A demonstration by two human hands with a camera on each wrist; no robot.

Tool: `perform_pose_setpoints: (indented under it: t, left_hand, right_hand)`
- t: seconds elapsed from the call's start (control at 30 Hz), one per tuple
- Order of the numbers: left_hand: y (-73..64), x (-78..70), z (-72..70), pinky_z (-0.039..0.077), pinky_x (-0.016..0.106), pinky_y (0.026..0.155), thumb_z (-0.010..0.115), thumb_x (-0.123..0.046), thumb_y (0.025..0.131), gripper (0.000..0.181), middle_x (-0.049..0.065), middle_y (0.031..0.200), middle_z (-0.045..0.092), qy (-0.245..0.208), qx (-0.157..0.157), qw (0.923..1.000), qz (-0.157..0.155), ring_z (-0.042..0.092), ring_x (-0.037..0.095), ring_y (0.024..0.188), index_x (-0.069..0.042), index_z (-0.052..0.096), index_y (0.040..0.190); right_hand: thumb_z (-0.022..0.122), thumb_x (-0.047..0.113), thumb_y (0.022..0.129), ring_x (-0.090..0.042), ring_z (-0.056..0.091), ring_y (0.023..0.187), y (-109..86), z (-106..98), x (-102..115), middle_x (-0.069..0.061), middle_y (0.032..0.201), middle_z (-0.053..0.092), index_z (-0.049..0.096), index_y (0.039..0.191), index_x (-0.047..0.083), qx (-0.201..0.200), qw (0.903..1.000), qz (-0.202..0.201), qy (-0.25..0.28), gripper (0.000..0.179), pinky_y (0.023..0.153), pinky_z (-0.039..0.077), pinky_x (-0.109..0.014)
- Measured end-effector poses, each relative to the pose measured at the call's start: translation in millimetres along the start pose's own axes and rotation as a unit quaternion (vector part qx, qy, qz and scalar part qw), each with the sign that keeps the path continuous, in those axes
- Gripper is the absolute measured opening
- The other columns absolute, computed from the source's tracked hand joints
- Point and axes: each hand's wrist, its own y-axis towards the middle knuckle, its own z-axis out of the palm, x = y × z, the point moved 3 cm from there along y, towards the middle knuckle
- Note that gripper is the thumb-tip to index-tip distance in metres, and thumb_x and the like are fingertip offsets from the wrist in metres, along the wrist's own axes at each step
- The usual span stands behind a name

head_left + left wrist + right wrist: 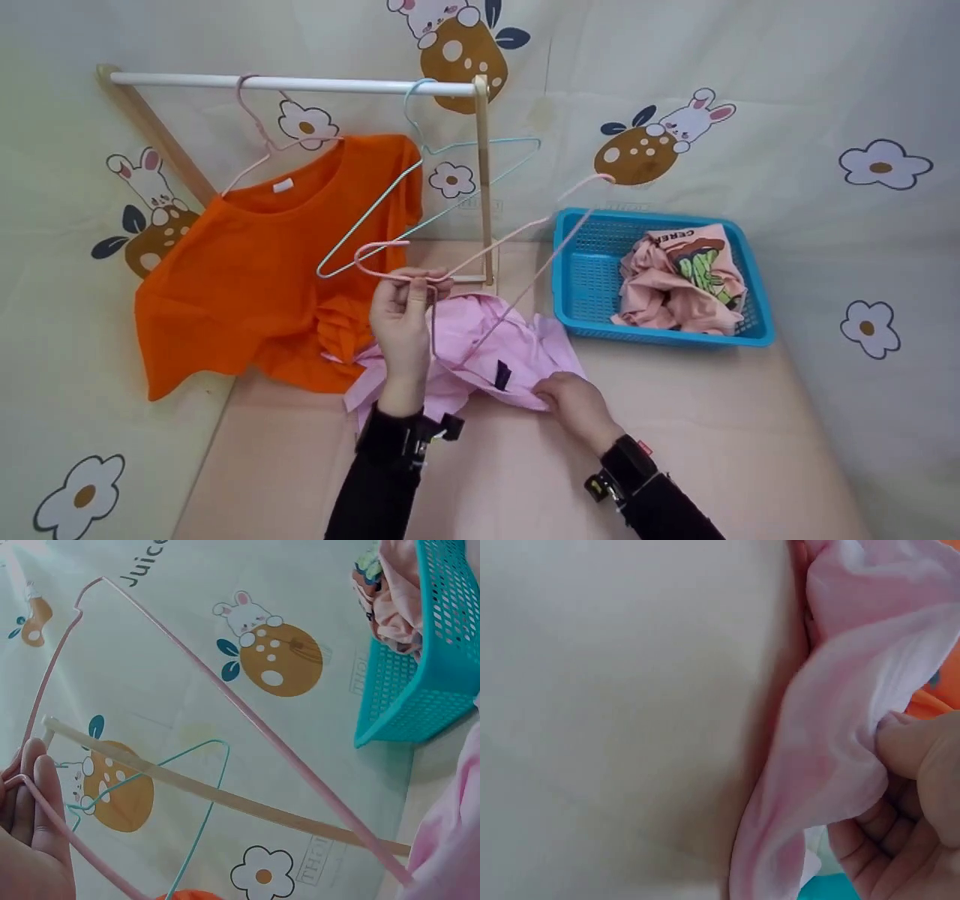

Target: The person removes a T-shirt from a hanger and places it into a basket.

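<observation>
My left hand grips a pink wire clothes hanger near the base of its hook, and the hanger slants up to the right. Its lower end dips into a light pink shirt lying bunched on the table, a dark label showing at the neckline. At the shirt's near right edge, my right hand pinches the fabric between thumb and fingers. The right wrist view shows a fold of the shirt drawn up by that pinch. In the left wrist view, the hanger crosses in front of the wall.
Behind my left hand stands a rack with a white rail. An orange T-shirt on a pink hanger and a bare light-blue hanger hang from it. A blue basket holding a crumpled peach garment sits at the back right.
</observation>
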Motion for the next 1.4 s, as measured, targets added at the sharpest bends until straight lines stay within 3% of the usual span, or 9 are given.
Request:
perform_pose_setpoints:
  t: [0.07,0.2,0.37,0.53,0.67,0.9,1.07,1.2,1.4]
  left_hand:
    - [3.6,-1.4,-6.5,0.058,0.039,0.078,0.054,0.002,0.099,0.008,0.02,0.095,0.072,-0.021,-0.021,0.9995,-0.009,0.073,0.026,0.08,0.007,0.06,0.102]
    - [10.6,-5.0,-19.6,0.058,0.039,0.077,0.048,0.006,0.1,0.012,0.02,0.096,0.071,-0.075,-0.074,0.9943,-0.018,0.073,0.027,0.08,0.004,0.06,0.102]
    - [19.0,-9.0,-30.9,0.057,0.039,0.078,0.044,0.006,0.101,0.013,0.022,0.1,0.07,-0.151,-0.151,0.9768,-0.008,0.073,0.028,0.083,0.004,0.056,0.103]
    - [25.7,-15.0,-36.3,0.056,0.041,0.081,0.044,0.007,0.1,0.012,0.025,0.101,0.07,-0.162,-0.18,0.9693,0.042,0.072,0.03,0.085,0.006,0.056,0.102]
    - [31.4,-24.3,-45.7,0.056,0.042,0.082,0.044,0.009,0.1,0.012,0.028,0.1,0.069,-0.134,-0.189,0.9684,0.093,0.072,0.031,0.084,0.007,0.056,0.099]
    - [38.3,-34.6,-62.9,0.055,0.045,0.083,0.042,0.014,0.098,0.014,0.03,0.096,0.068,-0.069,-0.146,0.9775,0.136,0.071,0.031,0.081,0.011,0.055,0.1]
    - [41.0,-43.7,-66.6,0.055,0.045,0.085,0.05,0.012,0.097,0.006,0.031,0.095,0.068,0.018,-0.099,0.9833,0.151,0.071,0.033,0.082,0.017,0.053,0.099]
    - [48.3,-51.6,-64.3,0.056,0.042,0.082,0.056,0.008,0.096,0.01,0.029,0.093,0.068,0.099,-0.072,0.9811,0.15,0.071,0.033,0.082,0.019,0.055,0.098]
    - [70.7,-61.2,-49.6,0.057,0.035,0.08,0.058,0.006,0.095,0.007,0.023,0.092,0.07,0.218,-0.029,0.9669,0.13,0.07,0.027,0.08,0.013,0.061,0.097]
  right_hand:
    - [0.071,0.009,0.089,-0.02,0.066,0.081,-2.1,-3.1,-7.3,0.001,0.085,0.069,0.076,0.091,0.014,-0.003,0.9996,0.027,-0.01,0.007,0.075,0.053,-0.037]
    - [0.072,0.006,0.088,-0.022,0.066,0.08,-5.1,-14.1,-21.2,0.001,0.081,0.065,0.074,0.088,0.012,-0.047,0.9965,0.065,-0.022,0.007,0.074,0.053,-0.04]
    - [0.072,0.007,0.088,-0.022,0.065,0.076,-6.7,-20.2,-29.2,0.002,0.078,0.063,0.073,0.086,0.012,-0.057,0.996,0.066,-0.021,0.005,0.071,0.052,-0.04]
    - [0.069,0.004,0.09,-0.027,0.067,0.082,-11.5,-21.5,-39.8,-0.003,0.085,0.067,0.072,0.088,0.009,-0.064,0.9927,0.101,-0.019,0.007,0.075,0.053,-0.043]
    - [0.066,0.002,0.092,-0.03,0.068,0.088,-17.6,-29.2,-53.7,-0.007,0.093,0.07,0.072,0.092,0.007,-0.084,0.9869,0.138,-0.012,0.008,0.08,0.052,-0.046]
    - [0.065,0.006,0.095,-0.037,0.067,0.089,-18.5,-52.2,-72.4,-0.014,0.095,0.071,0.072,0.097,0.004,-0.12,0.9791,0.164,-0.01,0.008,0.08,0.051,-0.051]
    - [0.066,0.006,0.094,-0.038,0.067,0.088,-17.0,-65.0,-78.1,-0.015,0.095,0.07,0.071,0.098,0.003,-0.151,0.9748,0.164,-0.007,0.007,0.078,0.05,-0.052]
    - [0.066,0.005,0.094,-0.038,0.066,0.088,-17.9,-67.4,-80.2,-0.016,0.094,0.069,0.071,0.097,0.002,-0.156,0.975,0.158,-0.003,0.007,0.078,0.05,-0.053]
    - [0.065,0.007,0.095,-0.039,0.066,0.089,-17.9,-64.1,-80.3,-0.017,0.095,0.069,0.071,0.098,0.002,-0.139,0.9766,0.164,0.001,0.008,0.079,0.049,-0.054]
